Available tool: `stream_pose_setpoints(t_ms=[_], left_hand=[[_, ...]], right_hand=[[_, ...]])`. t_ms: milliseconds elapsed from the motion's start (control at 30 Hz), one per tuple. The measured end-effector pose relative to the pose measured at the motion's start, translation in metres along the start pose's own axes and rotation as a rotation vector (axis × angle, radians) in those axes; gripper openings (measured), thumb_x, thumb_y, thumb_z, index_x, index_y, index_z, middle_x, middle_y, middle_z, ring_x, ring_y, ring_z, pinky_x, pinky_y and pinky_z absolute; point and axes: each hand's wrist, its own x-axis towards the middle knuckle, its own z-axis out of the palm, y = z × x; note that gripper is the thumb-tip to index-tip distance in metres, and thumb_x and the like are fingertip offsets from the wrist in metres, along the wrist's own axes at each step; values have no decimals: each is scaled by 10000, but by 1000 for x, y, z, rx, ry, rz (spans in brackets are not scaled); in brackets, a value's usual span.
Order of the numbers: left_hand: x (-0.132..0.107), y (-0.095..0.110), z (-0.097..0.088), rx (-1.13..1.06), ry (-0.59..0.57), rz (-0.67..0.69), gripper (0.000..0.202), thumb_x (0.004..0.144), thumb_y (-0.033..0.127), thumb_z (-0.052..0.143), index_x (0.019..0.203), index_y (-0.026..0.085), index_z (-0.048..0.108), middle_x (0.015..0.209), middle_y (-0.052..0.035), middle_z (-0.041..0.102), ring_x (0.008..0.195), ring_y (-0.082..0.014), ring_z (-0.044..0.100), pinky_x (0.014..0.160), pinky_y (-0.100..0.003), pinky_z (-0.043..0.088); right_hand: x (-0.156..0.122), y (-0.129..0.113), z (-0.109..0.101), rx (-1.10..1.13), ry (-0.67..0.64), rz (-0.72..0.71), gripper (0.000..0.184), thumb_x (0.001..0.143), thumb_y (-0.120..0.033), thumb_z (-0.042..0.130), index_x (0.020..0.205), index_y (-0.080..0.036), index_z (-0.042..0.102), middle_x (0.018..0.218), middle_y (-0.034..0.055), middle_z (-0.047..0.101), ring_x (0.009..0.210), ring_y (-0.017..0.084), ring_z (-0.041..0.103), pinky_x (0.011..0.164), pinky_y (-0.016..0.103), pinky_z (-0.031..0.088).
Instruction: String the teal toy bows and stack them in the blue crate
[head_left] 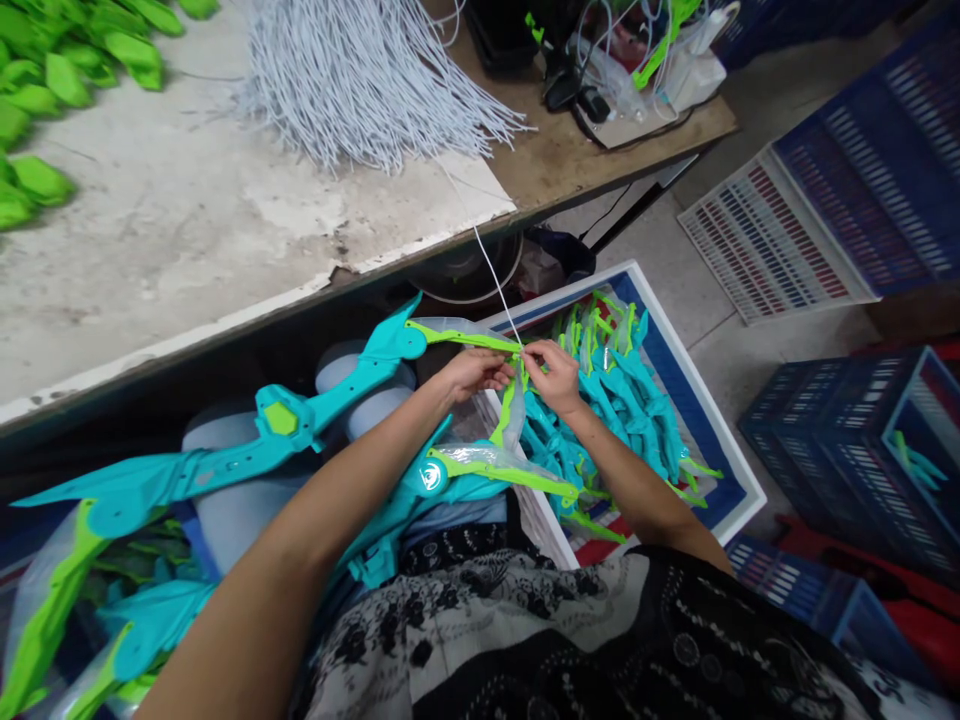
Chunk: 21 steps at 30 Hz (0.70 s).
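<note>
A long teal plastic toy part lies across my lap, with a lime-green arm reaching from its end to my hands. My left hand has its fingers closed on the green arm near its tip. My right hand pinches a thin white cord at the same tip; the cord runs up to the table edge. Another teal toy part with a round silver emblem lies closer to my body. Clear film hangs along the green arms. My fingertips hide the exact point where cord and arm meet.
A white-rimmed crate holding many teal and green parts stands right of my lap. On the table lie a bundle of white cords and green pieces. Blue crates stand at the right.
</note>
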Motion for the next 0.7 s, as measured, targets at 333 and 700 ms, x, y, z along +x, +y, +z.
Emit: stream_pose_setpoints(t_ms=[333, 700], left_hand=[[8, -1, 8, 179, -6, 53, 62, 825, 60, 579, 785, 82, 620, 649, -41, 655, 535, -80, 608, 559, -187, 503], [-16, 0, -10, 393, 116, 153, 210, 802, 159, 601, 599, 115, 571, 507, -8, 570, 390, -72, 469, 412, -198, 336]], right_hand=[[-1, 11, 9, 37, -26, -9, 136, 882, -292, 523, 894, -214, 634, 1087, 82, 657, 1043, 216, 587, 917, 410, 470], [10, 10, 12, -29, -229, -132, 332, 851, -201, 510, 1172, -168, 589, 1078, 95, 667, 1003, 209, 605, 880, 362, 503]])
